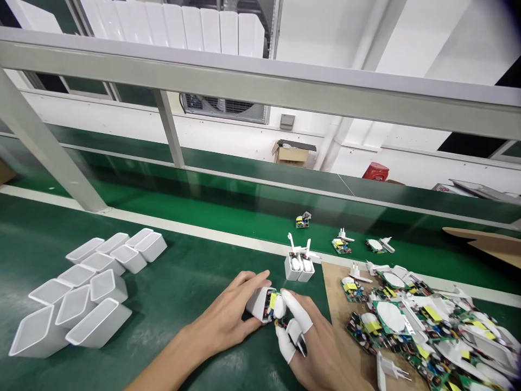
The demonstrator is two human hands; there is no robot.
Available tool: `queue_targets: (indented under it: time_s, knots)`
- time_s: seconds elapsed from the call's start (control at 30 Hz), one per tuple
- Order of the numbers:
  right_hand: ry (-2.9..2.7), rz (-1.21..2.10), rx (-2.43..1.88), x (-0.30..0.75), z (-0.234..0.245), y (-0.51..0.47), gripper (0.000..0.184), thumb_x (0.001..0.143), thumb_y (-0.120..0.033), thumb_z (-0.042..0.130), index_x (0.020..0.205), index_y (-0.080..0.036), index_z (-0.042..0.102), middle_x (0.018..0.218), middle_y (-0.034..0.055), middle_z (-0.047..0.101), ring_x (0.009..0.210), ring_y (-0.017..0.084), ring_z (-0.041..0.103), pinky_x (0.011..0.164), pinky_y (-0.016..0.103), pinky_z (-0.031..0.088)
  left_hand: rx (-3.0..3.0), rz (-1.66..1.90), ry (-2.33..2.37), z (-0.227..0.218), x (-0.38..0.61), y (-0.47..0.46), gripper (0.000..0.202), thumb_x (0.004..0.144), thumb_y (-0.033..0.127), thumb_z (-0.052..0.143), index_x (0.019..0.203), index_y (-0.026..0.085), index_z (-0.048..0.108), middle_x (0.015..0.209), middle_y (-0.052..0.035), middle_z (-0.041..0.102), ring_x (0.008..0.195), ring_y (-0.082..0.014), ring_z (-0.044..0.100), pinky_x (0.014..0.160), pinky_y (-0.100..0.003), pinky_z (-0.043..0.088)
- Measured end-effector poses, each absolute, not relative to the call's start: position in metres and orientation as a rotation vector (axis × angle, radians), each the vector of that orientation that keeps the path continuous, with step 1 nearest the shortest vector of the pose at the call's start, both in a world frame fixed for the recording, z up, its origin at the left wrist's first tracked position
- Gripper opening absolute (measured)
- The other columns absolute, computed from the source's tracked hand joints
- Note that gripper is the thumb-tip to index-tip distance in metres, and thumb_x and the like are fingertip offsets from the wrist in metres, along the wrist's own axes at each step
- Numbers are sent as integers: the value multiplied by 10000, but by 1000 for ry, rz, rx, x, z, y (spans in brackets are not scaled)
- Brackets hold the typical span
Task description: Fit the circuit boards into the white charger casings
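My left hand point(228, 310) is closed around a white plastic charger housing point(255, 304), whose open end faces right. White finger cots cover the thumb and a finger of my right hand point(315, 342). That hand grips a circuit board point(273, 302) with yellow tape and a white round part, held at the housing's mouth; how far inside it sits I cannot tell. A white plug cover point(296, 335) hangs by the board under my right fingers. Just beyond my hands stand two filled housings point(299, 267) side by side, boards inside and white plug pieces sticking up.
Several empty white housings point(97, 331) stand on the green bench at left. A heap of circuit boards with plug pieces point(427, 326) lies on cardboard point(336, 296) at right. Several more boards point(341, 245) rest on the green strip behind. A metal frame point(260, 76) crosses above.
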State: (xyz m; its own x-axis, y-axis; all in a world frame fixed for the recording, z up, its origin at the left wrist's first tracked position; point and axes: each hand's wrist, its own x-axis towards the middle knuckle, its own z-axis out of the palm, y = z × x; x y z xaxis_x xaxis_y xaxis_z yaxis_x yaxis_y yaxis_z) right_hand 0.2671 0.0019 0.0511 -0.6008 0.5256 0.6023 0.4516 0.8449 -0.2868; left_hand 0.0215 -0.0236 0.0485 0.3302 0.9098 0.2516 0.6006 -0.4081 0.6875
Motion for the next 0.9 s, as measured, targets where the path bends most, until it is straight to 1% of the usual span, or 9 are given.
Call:
queue_targets:
  time_s: [0.17,0.33,0.4,0.53,0.6,0.67,0.77,0.83,0.9]
  knots:
    - [-2342,192,-730,271,47,0,703,961,-85,484,1629,-171,284,1344,178,657,1162,283,707,936,423,662,2125,855,1305,48,22,-23,908,950,88,680,1651,368,175,1452,-74,603,1385,-271,463,1125,-472,513]
    - [-2377,237,-753,273,32,0,770,937,-83,533,1647,-216,265,1437,155,617,1301,325,635,1036,498,614,2159,891,1312,47,26,-23,920,933,97,709,1641,383,196,1439,-66,621,1353,-286,483,1106,-483,509]
    - [-2362,265,-700,272,34,2,759,943,-85,556,1637,-226,283,1445,149,616,1327,320,612,1048,490,604,2153,889,1303,48,28,-24,909,925,92,705,1635,386,220,1428,-59,635,1331,-286,512,1110,-490,504]
    - [-2308,442,-643,272,53,6,681,972,-230,658,1591,-230,374,1420,152,634,1257,284,640,1010,428,618,1999,819,1224,52,27,-28,891,925,145,697,1652,369,233,1501,-64,600,1325,-269,598,1129,-448,518]
    - [-2255,542,-679,274,58,9,576,1001,-283,636,1545,-253,451,1418,138,640,1252,266,649,1026,417,609,1939,779,1243,54,25,-30,865,951,173,651,1669,366,207,1518,-62,603,1334,-277,619,1150,-456,505]
    - [-2215,598,-731,275,55,11,469,1032,-264,584,1495,-294,520,1467,112,618,1321,254,625,1087,425,574,1918,763,1276,54,24,-32,844,967,172,603,1681,357,192,1494,-60,633,1344,-289,620,1150,-459,504]
    - [-2257,659,-707,270,39,15,496,1021,-193,582,1498,-323,534,1558,92,553,1425,258,555,1171,437,503,1880,816,1297,52,24,-34,865,945,236,669,1680,319,221,1548,-94,584,1388,-317,585,1172,-488,481]
    - [-2290,652,-618,264,30,16,547,1008,-132,567,1518,-322,517,1515,106,584,1368,244,607,1130,397,537,1843,860,1281,50,24,-33,903,930,323,726,1678,292,222,1585,-127,536,1415,-334,557,1199,-528,442]
    - [-2286,580,-539,258,29,16,575,996,-77,533,1519,-316,516,1397,114,648,1219,218,694,1019,339,601,1793,878,1272,48,23,-31,961,920,420,756,1683,291,184,1586,-146,520,1422,-344,544,1203,-564,421]
